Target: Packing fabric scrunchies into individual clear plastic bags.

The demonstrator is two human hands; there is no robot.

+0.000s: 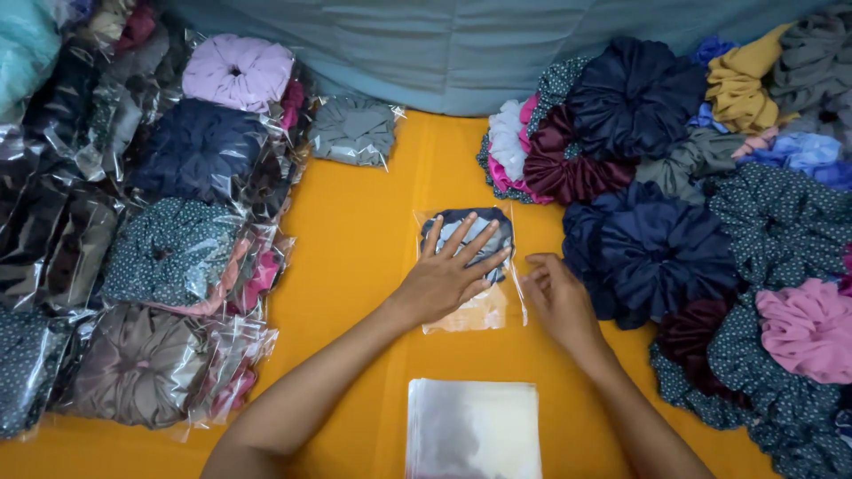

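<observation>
Here, left hand (444,279): fingers spread flat on dark blue fabric scrunchie (470,235) inside clear plastic bag (470,312).
Right hand (561,302): fingertips pinched on the bag's right edge.

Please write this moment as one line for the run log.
left hand: flat on bagged scrunchie | right hand: at clear bag right edge | surface: orange table | near: stack of empty bags

Soft, even overhead light fills your view; your hands (497,288) throw only faint shadows on the orange bench (355,231). White glare streaks the bagged scrunchies (169,257) at left. Edges curve slightly; focus stays sharp.
</observation>
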